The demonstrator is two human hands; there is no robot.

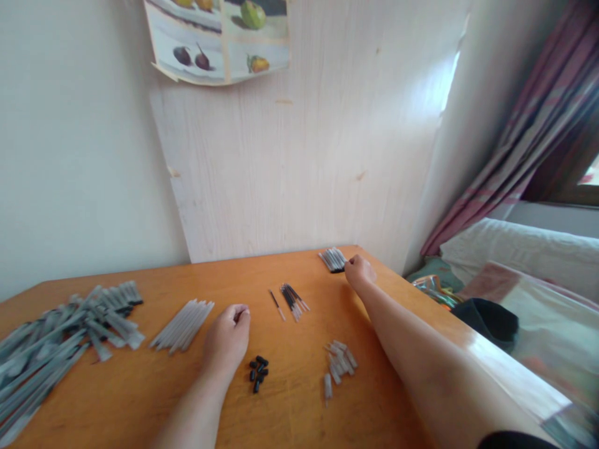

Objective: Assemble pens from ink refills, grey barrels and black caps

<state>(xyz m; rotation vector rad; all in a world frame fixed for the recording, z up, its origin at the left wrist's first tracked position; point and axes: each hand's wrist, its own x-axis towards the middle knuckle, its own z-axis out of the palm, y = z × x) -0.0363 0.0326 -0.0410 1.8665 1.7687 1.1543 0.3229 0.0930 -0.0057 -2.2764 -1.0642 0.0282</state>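
My left hand (229, 337) is closed in a loose fist above the table, with nothing visible in it. Just left of it lies a row of clear, hollow pen barrels (183, 325). Several small black plugs (258, 373) are grouped to its right. At the far right, my right hand (360, 271) has its fingers curled together against the right end of a stack of clear pens with black ends (333, 259); whatever is in its fingers is hidden. Thin ink refills with dark ink (294, 300) lie mid-table, one apart from the others. Short clear pointed pieces (340, 360) lie nearer me.
A big heap of clear tubes and black-ended pieces (70, 330) covers the left of the wooden table (290, 411). Behind stands a pale board (290, 174) with a fruit picture (219, 43). Beyond the right edge are a bed (552, 312) and a dark bag-like item (486, 321).
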